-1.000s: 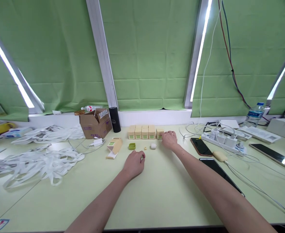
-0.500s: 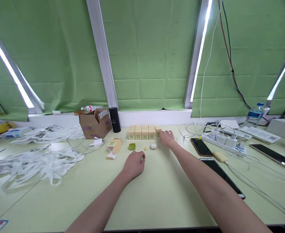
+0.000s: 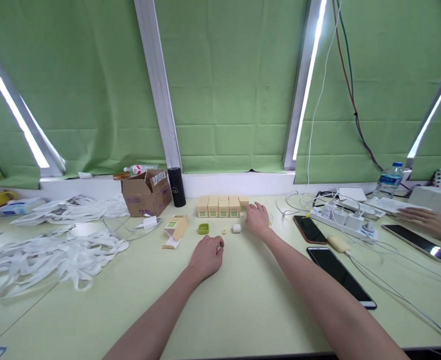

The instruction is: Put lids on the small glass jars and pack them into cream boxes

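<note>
Several small beige boxes (image 3: pixel 213 206) with green-framed fronts stand side by side in a row. My right hand (image 3: pixel 257 218) is at the row's right end, beside the last box (image 3: pixel 243 202); its fingertips are too small to tell whether they grip anything. Lower down, my left hand (image 3: pixel 207 256) rests on the table with its fingers curled, and what they hold, if anything, is hidden. Between the hands and the row lie a green square tray (image 3: pixel 203 229), a tiny yellow piece (image 3: pixel 224 232) and a white cylinder (image 3: pixel 236 228). An opened beige box (image 3: pixel 176 230) lies to the left.
White straps (image 3: pixel 63 255) cover the table's left side. A cardboard box (image 3: pixel 145 194) and black cylinder (image 3: pixel 176 187) stand behind. On the right are phones (image 3: pixel 342 275), a power strip (image 3: pixel 340 220), cables and a bottle (image 3: pixel 389 180). Another person's hand (image 3: pixel 426 220) reaches in there.
The other person's hand has come further into view at the right, over the white boxes. My hands have hardly moved; the view has shifted slightly.
</note>
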### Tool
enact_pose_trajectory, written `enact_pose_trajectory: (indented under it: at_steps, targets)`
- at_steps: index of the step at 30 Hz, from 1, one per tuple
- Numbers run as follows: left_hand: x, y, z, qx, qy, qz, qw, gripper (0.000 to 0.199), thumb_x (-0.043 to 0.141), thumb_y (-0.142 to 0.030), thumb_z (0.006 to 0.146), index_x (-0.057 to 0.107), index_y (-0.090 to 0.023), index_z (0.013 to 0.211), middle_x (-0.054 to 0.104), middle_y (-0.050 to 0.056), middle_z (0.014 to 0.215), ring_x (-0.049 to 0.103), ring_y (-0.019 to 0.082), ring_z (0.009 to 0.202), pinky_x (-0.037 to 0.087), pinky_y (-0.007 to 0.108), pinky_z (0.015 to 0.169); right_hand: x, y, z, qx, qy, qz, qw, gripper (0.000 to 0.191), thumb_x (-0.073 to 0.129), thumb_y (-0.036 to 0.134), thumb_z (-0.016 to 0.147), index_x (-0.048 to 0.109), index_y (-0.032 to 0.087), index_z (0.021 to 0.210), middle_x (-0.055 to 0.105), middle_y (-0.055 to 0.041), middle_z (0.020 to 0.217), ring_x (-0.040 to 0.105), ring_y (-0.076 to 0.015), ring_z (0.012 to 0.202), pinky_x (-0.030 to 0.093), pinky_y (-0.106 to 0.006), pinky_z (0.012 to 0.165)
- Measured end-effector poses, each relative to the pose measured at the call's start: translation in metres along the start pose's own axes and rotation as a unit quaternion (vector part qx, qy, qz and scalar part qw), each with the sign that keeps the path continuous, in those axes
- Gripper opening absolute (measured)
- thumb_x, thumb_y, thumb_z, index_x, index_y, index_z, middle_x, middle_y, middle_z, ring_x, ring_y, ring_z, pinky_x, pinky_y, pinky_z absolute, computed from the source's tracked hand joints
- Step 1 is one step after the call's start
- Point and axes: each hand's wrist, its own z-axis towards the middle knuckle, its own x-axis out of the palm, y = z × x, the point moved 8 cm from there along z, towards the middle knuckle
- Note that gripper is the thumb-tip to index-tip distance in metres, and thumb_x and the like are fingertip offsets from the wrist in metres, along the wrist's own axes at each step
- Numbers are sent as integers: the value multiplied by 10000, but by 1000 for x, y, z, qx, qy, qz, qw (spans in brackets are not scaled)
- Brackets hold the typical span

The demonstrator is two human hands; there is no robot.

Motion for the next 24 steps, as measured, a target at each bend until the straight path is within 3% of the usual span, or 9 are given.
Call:
enact_pose_trajectory:
  at_steps: [5,7,11,16,24]
  targets:
    - [0,0,1,2,0,2,1000,183,509,-190,917,676,-210,989,726,109,940,646,299,1047,478,359,827,-7,16,-42,-8,1,9,1000,339,510,89,884,629,161,1193,719,-155,1175,656,-277,1075,404,-367,894]
    - [1,1,1,7,-4,2,1000,194,499,-187,920,677,-209,995,726,109,935,646,301,1049,475,360,826,-6,25,-58,-15,22,12,1000,288,511,124,897,631,165,1156,746,-135,1063,702,-269,908,419,-349,778]
    - [3,3,3,13,-12,-5,1000,195,498,-186,920,679,-209,989,721,104,904,645,304,1040,470,358,807,-2,45,-85,-51,51,14,997,238,528,249,946,649,181,1139,761,-147,1001,727,-304,904,416,-345,725]
    - [0,7,4,16,-35,-20,999,194,500,-195,924,687,-216,973,699,84,811,645,302,983,468,370,795,4,60,-106,-76,44,34,996,198,490,268,983,638,194,1091,767,-126,1001,734,-278,886,397,-325,700]
    - [-40,45,10,-58,-177,28,982,243,491,-138,902,685,-193,1038,726,119,919,587,342,1039,446,442,889,6,49,-109,-71,39,93,992,100,521,226,962,614,230,999,770,-55,1018,701,-221,860,304,-295,646]
